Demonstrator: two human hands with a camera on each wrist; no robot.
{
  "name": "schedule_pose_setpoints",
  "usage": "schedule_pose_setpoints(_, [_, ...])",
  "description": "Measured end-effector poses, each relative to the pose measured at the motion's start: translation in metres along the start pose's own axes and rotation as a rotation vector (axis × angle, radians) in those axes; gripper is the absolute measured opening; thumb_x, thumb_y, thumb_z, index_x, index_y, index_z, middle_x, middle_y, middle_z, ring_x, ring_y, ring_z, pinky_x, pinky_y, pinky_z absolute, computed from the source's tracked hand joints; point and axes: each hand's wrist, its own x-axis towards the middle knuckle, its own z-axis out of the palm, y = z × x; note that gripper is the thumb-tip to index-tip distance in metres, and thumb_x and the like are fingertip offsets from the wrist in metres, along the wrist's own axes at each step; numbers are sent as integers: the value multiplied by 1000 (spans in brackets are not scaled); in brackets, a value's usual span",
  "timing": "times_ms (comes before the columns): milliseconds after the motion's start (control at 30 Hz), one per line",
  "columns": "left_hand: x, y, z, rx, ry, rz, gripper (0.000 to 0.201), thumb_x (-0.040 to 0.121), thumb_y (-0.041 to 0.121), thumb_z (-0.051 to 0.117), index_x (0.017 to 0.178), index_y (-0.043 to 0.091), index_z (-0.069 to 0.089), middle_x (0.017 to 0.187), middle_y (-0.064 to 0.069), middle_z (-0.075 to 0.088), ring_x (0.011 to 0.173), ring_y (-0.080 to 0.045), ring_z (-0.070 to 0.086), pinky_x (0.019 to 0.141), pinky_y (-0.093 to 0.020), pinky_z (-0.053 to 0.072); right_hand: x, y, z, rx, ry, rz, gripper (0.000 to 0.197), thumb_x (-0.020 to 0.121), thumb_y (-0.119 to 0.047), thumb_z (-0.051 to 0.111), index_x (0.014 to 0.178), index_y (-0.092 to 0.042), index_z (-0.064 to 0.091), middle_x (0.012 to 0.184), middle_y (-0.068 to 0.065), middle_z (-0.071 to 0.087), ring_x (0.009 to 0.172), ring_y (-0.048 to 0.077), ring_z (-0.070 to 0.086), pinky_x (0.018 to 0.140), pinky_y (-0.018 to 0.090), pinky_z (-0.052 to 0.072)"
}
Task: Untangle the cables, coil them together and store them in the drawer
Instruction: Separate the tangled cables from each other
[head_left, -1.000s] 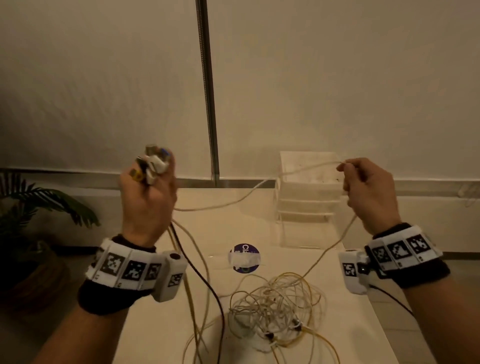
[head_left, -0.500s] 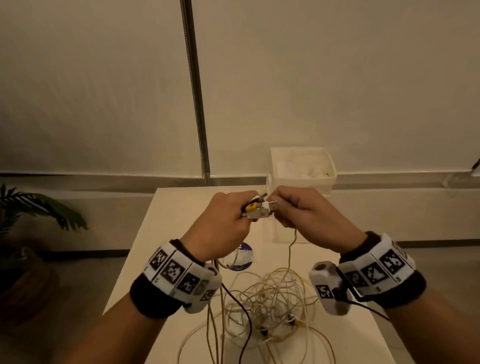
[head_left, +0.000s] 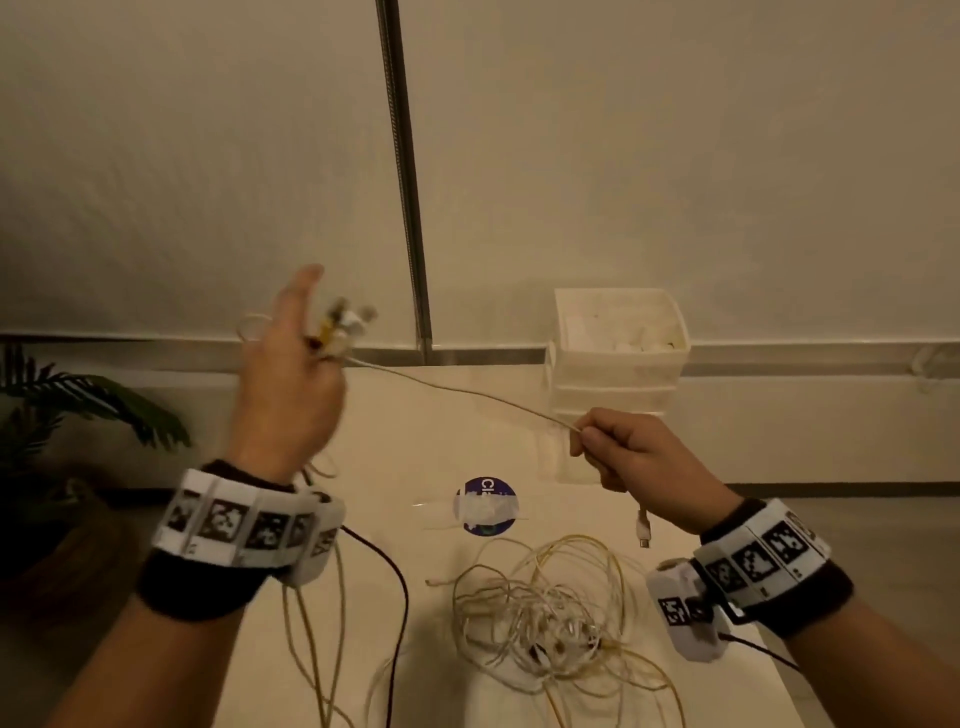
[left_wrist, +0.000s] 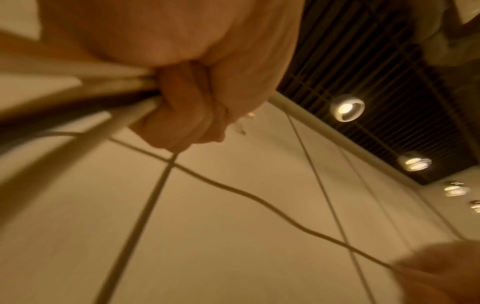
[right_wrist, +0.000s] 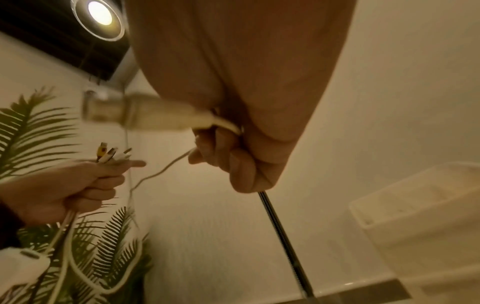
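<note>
The left hand (head_left: 291, 395) is smeared with motion in the head view, so the bundle of plugs (head_left: 340, 325) above its fingers is a pale blur with a fleck of yellow; I cannot count the plugs. In the left wrist view the palm hides that bundle almost wholly, and the cables (left_wrist: 78, 98) leaving the fist are streaked and run off the left edge. The right hand (head_left: 644, 462) hides how the white cable (head_left: 467, 392) passes through it. In the heap of cables (head_left: 545, 618) on the table (head_left: 415, 447), the strands cross too tightly to follow, and several are cut off at the bottom edge.
</note>
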Motion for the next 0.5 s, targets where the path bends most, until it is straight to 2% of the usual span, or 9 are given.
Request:
schedule_pose_setpoints(33, [-9,9,9,-41,-96,98,57,96,3,52,145,31,41,114,10,60,95,-7,56,79,-20,43,2,-6,4,45,-11,5,28,101,-10,41,82,-6,61,60,8,35,51,16,30,51,29,29])
schedule_pose_setpoints(100, [-26,22,31,-128,-327,236,54,95,4,54,140,34,48,114,19,63,93,4,59,84,-12,45,3,-18,10,145,-41,16,28,102,-11,40,84,-4,60,60,9,31,49,18,25,48,29,28])
schedule_pose_setpoints(167, [-38,28,53,-131,-521,288,43,95,10,56,131,34,57,113,13,68,96,-2,63,86,-20,49,1,-28,15,225,-82,6,27,102,-12,40,88,-3,61,61,9,30,47,18,23,43,26,28])
schedule_pose_setpoints(200, [-43,29,62,-114,-572,312,35,94,10,56,120,33,63,104,10,72,90,-8,65,81,-27,51,-1,-32,17,249,-105,-4,26,102,-13,40,91,-1,61,61,9,31,46,18,23,42,26,29])
schedule_pose_setpoints(267, [-45,25,69,-117,-565,327,19,93,8,56,93,25,62,78,6,68,70,-11,59,64,-33,45,-9,-39,20,291,-129,-20,25,101,-15,41,98,-1,61,60,7,35,43,17,25,41,25,31])
schedule_pose_setpoints(300, [-42,21,68,-139,-508,321,16,92,6,56,87,21,60,72,6,64,65,-9,54,60,-31,40,-14,-40,20,315,-136,-20,25,101,-18,43,100,-3,63,60,8,35,43,17,24,40,25,32])
schedule_pose_setpoints(367, [-35,13,55,-175,-410,297,12,92,7,55,86,15,61,70,6,62,64,-8,52,59,-29,38,-28,-40,15,372,-166,-6,28,96,-26,45,101,-6,64,62,12,34,44,19,22,40,25,33])
schedule_pose_setpoints(400, [-33,10,46,-194,-408,307,11,92,11,54,84,12,61,69,5,61,64,-10,51,59,-30,38,-37,-37,13,390,-186,5,30,95,-28,46,100,-5,63,62,12,34,44,20,22,40,25,32])
schedule_pose_setpoints(500, [-44,5,22,-224,-538,398,22,92,25,49,83,9,61,64,6,55,58,-14,46,56,-34,39,-72,-23,14,373,-264,26,32,96,-37,50,94,-7,61,59,9,34,45,22,23,41,28,28])
